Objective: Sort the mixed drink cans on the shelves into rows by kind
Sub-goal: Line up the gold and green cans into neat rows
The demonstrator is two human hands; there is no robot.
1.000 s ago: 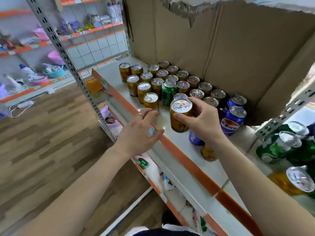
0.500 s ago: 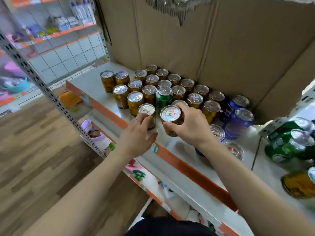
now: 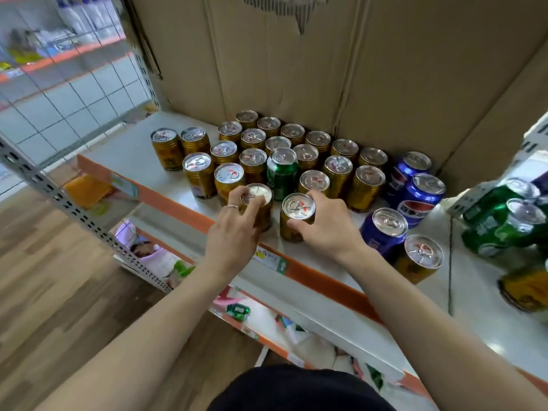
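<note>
- Two gold cans stand upright, tops up, at the shelf point(image 3: 184, 209) front edge: left hand point(image 3: 234, 232) closed around one point(image 3: 261, 209), right hand point(image 3: 326, 226) around the other point(image 3: 292, 223).
- Risk, I judge: a careless nudge tips either off the edge, or knocks the green can point(image 3: 281, 173) just beyond the fingers.

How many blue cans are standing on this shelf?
3 blue cans: one at the back against the cardboard, one just in front, one nearer the shelf edge. Others may be hidden at right.
</note>
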